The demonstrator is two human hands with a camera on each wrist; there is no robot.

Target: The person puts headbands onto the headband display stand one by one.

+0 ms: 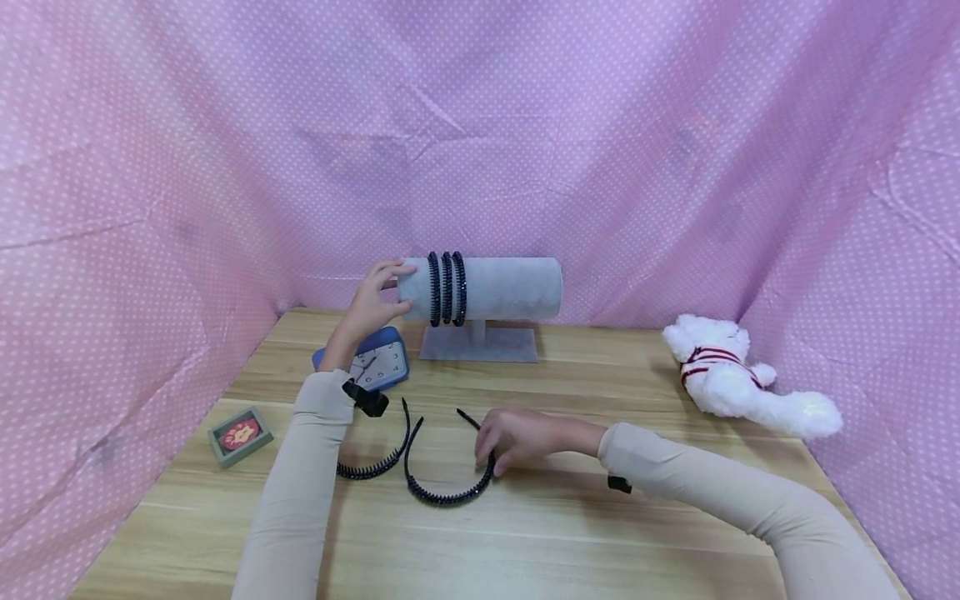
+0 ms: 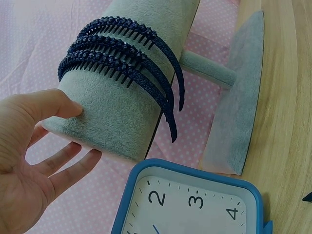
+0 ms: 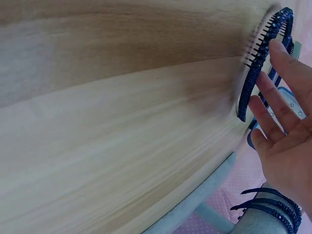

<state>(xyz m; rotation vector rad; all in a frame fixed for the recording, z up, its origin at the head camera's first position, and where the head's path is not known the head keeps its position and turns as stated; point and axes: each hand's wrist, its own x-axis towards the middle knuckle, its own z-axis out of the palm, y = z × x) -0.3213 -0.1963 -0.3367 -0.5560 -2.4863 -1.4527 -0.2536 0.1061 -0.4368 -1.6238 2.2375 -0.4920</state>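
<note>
My left hand (image 1: 369, 302) holds the left end of a grey plush roll stand (image 1: 513, 287), thumb on its side and fingers around the end. Three dark beaded headbands (image 2: 114, 61) with comb teeth sit side by side on that roll, close to the thumb. Lower down, my right hand (image 1: 528, 435) pinches the right arm of another dark headband (image 1: 446, 500) lying on the wooden table. In the right wrist view, thumb and fingers (image 3: 270, 90) are on either side of this headband. One more headband (image 1: 369, 472) lies to its left, partly hidden by the left sleeve.
A blue square clock (image 1: 381, 367) stands behind my left wrist, partly covered by it. Left of the left forearm lies a small green frame (image 1: 242, 436) with a red picture. On the table's right side is a white plush toy (image 1: 723, 383) with red stripes. Pink dotted cloth (image 1: 637, 167) hangs around the table.
</note>
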